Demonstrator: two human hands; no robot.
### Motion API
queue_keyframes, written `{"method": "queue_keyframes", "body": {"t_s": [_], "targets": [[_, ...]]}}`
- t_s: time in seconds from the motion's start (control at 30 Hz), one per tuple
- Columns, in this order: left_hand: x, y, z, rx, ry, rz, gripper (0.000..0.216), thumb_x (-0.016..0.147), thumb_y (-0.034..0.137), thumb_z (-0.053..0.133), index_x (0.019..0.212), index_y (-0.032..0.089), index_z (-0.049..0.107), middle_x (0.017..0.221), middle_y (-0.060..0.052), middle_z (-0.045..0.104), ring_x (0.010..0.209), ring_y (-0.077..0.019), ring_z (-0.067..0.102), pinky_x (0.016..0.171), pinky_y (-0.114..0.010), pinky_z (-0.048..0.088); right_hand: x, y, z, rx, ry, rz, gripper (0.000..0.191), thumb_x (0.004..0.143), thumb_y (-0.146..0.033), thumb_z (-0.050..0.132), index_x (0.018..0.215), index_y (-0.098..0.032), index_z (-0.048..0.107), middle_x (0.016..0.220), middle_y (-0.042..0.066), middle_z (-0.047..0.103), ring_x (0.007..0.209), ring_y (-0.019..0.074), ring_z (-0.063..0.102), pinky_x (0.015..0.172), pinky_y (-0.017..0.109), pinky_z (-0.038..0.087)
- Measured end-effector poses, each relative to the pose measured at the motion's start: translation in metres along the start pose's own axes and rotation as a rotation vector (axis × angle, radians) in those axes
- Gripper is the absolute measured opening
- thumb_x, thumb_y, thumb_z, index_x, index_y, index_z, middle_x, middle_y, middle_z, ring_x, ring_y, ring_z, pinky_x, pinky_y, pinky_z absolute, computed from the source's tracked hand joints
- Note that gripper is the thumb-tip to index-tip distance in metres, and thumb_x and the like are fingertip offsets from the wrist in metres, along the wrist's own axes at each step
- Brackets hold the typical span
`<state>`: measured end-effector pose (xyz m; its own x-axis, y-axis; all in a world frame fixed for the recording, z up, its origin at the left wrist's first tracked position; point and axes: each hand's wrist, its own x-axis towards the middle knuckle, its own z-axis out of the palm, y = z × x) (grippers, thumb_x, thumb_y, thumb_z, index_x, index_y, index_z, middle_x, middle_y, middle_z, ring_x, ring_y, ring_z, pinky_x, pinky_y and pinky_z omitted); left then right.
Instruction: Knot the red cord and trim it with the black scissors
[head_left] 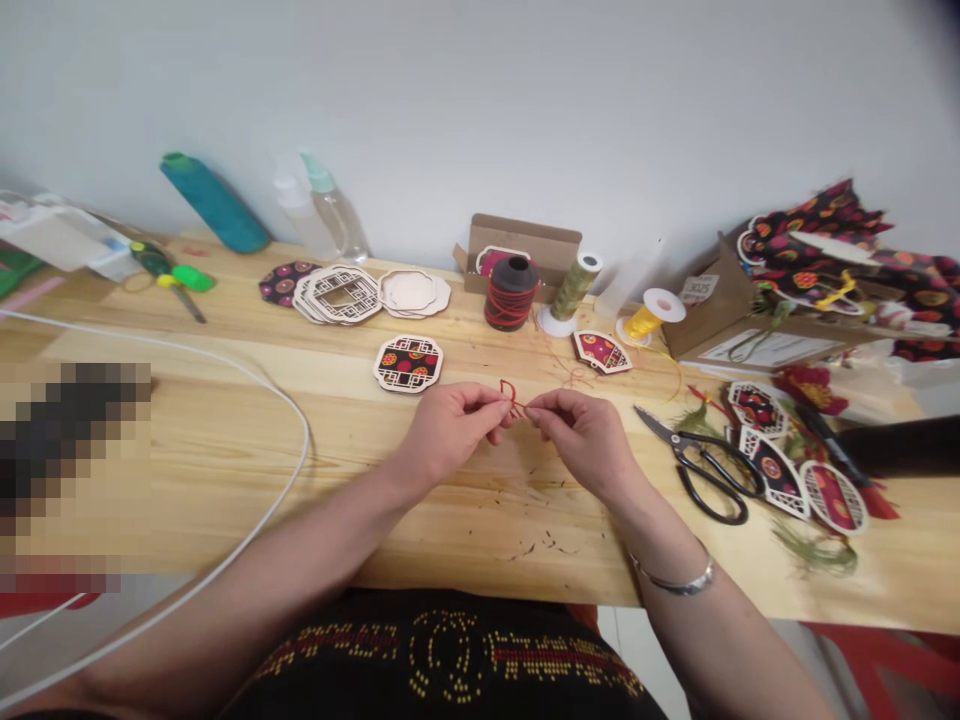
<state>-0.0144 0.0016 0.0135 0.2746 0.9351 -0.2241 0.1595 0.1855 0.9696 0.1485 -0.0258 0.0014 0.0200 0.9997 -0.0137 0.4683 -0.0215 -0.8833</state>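
Between both hands, above the wooden table (pixel 225 440): a looped red cord (pixel 512 398).
At the fingertips the left hand (pixel 450 425) and the right hand (pixel 581 430) each pinch it. Scissors (pixel 701 465) lie just right of the right hand; a dark spool (pixel 511 292) stands beyond. A white tag (pixel 697 289) farther right bears writing too small to read.

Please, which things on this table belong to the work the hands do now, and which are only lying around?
In hand: red cord, pinched between left hand and right hand.
Lying about: black scissors, yellow spool, green spool, spray bottle, octagonal ornament.
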Motion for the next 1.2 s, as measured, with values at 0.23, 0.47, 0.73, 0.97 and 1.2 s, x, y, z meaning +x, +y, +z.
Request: {"method": "queue_keyframes", "body": {"t_s": [0.23,0.47,0.73,0.97,1.2], "targets": [[0.0,-0.003,-0.001,-0.011,0.041,0.015,0.014,0.073,0.027,0.064,0.071,0.015,0.072,0.068,-0.004,0.071,0.047,-0.0085,0.054,0.05,-0.022,0.047,-0.011,-0.008,0.005,-0.237,0.149,-0.302,0.011,0.084,-0.019,0.056,0.079,-0.018,0.066,0.071,0.003,0.066,0.063,0.0121,0.056,0.058,0.024,0.042],[0.003,-0.007,0.002,-0.195,0.049,-0.057,0.01,0.067,0.025,0.069,0.071,0.017,0.074,0.062,-0.001,0.069,0.044,-0.0076,0.05,0.044,-0.021,0.041,-0.017,-0.005,0.014,-0.745,0.224,-0.689,0.016,0.089,-0.015,0.047,0.085,-0.016,0.062,0.074,0.007,0.063,0.069,0.0157,0.054,0.062,0.029,0.037],[0.001,-0.002,0.004,-0.385,0.019,-0.23,0.008,0.061,0.021,0.073,0.066,0.015,0.073,0.052,0.002,0.061,0.042,-0.005,0.045,0.041,-0.018,0.034,-0.02,-0.014,0.014,-1.037,0.222,-0.85,0.021,0.088,-0.008,0.043,0.08,-0.015,0.061,0.067,0.006,0.059,0.061,0.0171,0.044,0.056,0.033,0.028],[0.002,-0.007,0.002,-0.351,-0.026,-0.148,0.013,0.064,0.026,0.073,0.063,0.013,0.07,0.053,0.001,0.058,0.043,-0.0039,0.038,0.041,-0.018,0.028,-0.021,-0.014,0.014,-0.97,0.176,-0.892,0.018,0.088,-0.01,0.046,0.085,-0.013,0.064,0.066,0.005,0.059,0.06,0.0171,0.046,0.054,0.034,0.031],[0.002,-0.008,0.004,-0.33,0.004,-0.102,0.016,0.068,0.026,0.069,0.064,0.011,0.067,0.062,-0.002,0.063,0.043,-0.0027,0.038,0.042,-0.019,0.027,-0.012,-0.011,0.009,0.01,0.223,-0.249,0.017,0.089,-0.025,0.05,0.081,-0.016,0.063,0.076,0.005,0.065,0.069,0.0137,0.059,0.063,0.028,0.046]]}}
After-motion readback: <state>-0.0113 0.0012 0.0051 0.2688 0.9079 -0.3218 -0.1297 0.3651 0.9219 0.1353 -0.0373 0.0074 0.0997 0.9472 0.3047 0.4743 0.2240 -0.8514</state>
